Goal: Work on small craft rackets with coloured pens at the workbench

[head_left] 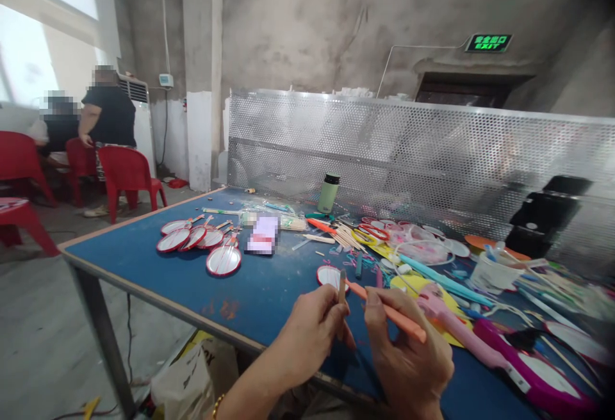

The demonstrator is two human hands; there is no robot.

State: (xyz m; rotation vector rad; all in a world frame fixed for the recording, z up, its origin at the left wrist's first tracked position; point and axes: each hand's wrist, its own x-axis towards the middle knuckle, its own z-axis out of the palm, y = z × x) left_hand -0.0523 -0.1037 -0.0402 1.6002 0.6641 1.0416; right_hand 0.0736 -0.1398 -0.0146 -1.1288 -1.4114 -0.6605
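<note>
My left hand (312,321), with a gold bead bracelet at the wrist, is closed around a thin flat wooden stick (342,289) that points upward. In my right hand (408,356) is a slim orange pen-like tool (394,321), gripped like a pen. The tool's narrow end points left and meets or nearly meets the stick; whether they touch I cannot tell. Just behind the fingers lies a round white disc with a red rim (329,274), partly hidden. Several similar red-rimmed discs with stick handles (223,260) lie grouped to the left on the blue table (269,308).
Beyond the hands are a phone (262,234), a green bottle (328,194) and a bundle of wooden sticks (348,237). On the right are a pink hot-glue gun (446,317), a purple-framed item (533,369) and a white cup (492,273). A perforated metal panel (384,145) borders the back.
</note>
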